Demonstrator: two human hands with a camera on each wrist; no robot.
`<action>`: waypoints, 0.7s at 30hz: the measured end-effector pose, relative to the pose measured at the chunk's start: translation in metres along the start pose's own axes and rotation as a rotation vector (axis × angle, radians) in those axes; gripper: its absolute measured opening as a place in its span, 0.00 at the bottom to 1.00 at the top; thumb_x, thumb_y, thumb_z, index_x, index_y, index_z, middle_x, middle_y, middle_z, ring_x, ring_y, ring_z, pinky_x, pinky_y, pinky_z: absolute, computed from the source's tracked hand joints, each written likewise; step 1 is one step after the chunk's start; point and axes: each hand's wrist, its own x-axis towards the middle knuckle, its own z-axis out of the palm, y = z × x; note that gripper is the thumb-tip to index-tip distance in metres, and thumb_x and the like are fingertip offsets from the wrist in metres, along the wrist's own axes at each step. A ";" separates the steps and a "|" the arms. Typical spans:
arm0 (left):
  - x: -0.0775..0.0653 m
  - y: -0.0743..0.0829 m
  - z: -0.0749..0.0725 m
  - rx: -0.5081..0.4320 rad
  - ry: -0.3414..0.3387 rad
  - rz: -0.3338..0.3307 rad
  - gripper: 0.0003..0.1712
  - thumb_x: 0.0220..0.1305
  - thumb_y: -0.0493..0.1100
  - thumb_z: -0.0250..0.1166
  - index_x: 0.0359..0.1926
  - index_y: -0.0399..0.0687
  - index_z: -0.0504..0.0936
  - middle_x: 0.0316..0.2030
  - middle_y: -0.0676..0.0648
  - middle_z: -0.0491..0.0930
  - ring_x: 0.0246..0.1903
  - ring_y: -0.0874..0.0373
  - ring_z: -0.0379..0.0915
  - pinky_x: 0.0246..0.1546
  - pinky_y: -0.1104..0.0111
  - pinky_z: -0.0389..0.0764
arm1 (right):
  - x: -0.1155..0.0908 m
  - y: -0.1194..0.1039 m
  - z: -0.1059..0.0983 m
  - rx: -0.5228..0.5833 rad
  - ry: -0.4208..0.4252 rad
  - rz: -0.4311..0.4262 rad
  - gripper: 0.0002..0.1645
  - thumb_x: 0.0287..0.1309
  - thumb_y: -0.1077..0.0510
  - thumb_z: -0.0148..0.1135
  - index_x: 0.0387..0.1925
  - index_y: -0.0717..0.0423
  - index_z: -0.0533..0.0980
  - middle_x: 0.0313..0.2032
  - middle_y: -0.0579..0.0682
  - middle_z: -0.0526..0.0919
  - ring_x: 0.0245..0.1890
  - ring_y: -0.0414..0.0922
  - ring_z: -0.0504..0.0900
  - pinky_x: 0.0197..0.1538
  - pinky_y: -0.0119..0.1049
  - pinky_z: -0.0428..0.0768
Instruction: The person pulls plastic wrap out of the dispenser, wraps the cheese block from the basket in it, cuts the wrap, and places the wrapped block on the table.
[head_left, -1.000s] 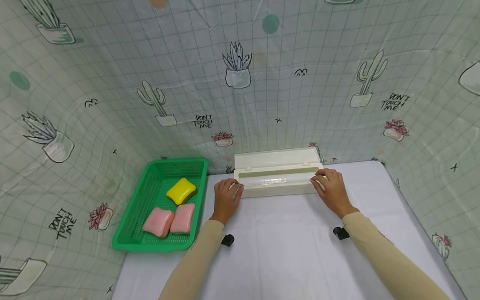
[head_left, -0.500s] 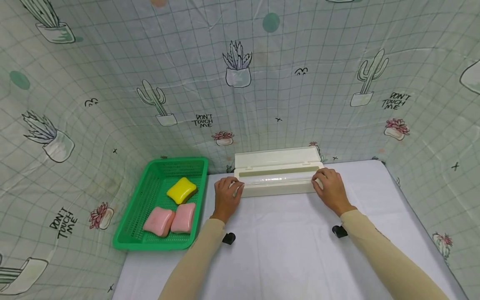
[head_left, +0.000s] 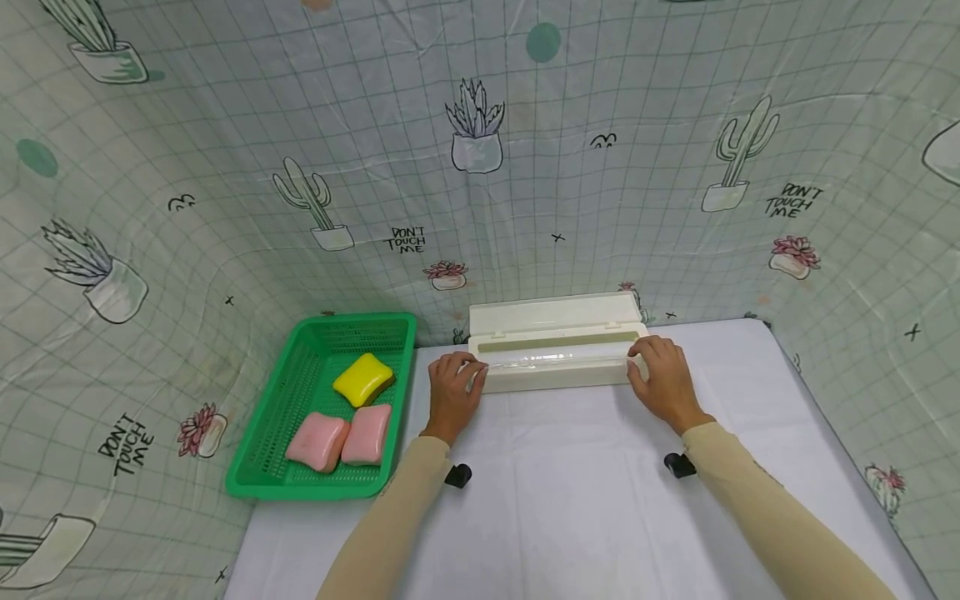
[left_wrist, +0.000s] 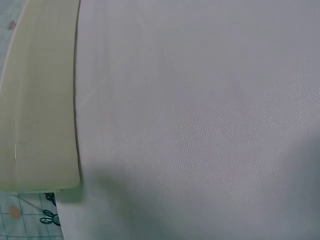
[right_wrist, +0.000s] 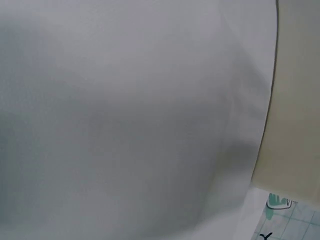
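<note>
A long cream cling film dispenser (head_left: 558,382) stands at the back of the table with its lid (head_left: 555,314) raised. Inside lies a roll of clear cling film (head_left: 555,360), its shiny edge running along the front. My left hand (head_left: 453,396) is at the front left corner, thumb and fingers pinching the film's edge. At the right end, my right hand (head_left: 665,381) pinches the film with curled fingers and thumb. Both wrist views show only part of the box front, the dispenser (left_wrist: 45,100) and the dispenser (right_wrist: 295,100); the fingers are out of those views.
Left of the dispenser sits a green basket (head_left: 322,493) holding a yellow pillow-shaped block (head_left: 363,380) and two pink ones (head_left: 318,442). A white cloth (head_left: 562,508) covers the table. Behind it hangs a printed curtain (head_left: 555,167).
My right hand has shifted very slightly to the right along the dispenser's end. The left hand holds almost the same place, and the lid stays raised.
</note>
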 end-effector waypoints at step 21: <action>0.002 -0.001 -0.002 -0.003 0.001 0.012 0.04 0.68 0.39 0.73 0.40 0.44 0.92 0.41 0.46 0.81 0.45 0.48 0.75 0.49 0.49 0.71 | 0.002 -0.005 0.003 -0.090 0.113 -0.042 0.09 0.55 0.69 0.77 0.37 0.66 0.83 0.43 0.65 0.80 0.45 0.68 0.77 0.48 0.64 0.76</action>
